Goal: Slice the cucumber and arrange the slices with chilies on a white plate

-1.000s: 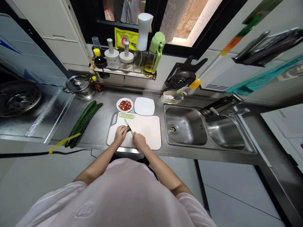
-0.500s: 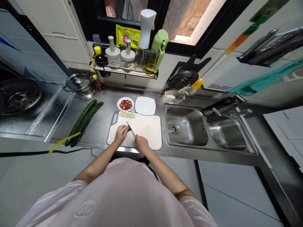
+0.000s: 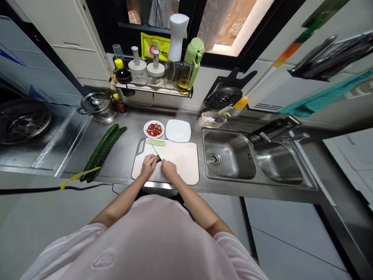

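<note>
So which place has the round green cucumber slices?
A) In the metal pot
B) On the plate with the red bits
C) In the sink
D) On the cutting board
D. The cucumber slices lie in a neat row near the top edge of the cutting board.

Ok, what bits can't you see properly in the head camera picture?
Head view:
The kitchen knife: its handle is hidden by the right hand.
The cucumber piece: mostly hidden by the left hand.
The red food on the small plate: too small to tell what it is.
The paper: cut off by the right edge.
</note>
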{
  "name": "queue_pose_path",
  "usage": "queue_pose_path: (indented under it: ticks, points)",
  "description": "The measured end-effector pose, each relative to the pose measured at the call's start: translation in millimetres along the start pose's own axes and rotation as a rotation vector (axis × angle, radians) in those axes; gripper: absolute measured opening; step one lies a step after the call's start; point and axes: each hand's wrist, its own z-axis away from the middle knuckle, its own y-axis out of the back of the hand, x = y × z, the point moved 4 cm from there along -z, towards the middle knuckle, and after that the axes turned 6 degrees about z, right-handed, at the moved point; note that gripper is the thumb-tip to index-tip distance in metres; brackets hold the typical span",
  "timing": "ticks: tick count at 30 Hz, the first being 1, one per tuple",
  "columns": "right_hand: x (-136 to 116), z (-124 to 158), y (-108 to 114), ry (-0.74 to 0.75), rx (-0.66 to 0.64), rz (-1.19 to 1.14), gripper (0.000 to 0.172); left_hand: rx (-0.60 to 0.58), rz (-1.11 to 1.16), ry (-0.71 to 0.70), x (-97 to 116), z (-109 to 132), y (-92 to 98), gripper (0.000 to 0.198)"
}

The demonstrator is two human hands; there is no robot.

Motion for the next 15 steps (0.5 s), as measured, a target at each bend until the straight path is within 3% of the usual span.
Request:
queue_pose_path:
  ticks: [8, 15]
  points:
    - [19.6, 39.2, -17.6, -0.007, -0.038, 0.035, 0.02, -0.002, 0.003, 0.002, 0.8, -0.1, 0.3, 0.021]
    - [16.1, 32.8, -16.6, -0.007, -0.068, 0.018, 0.021, -0.009, 0.003, 0.007, -0.2, 0.2, -0.7, 0.021]
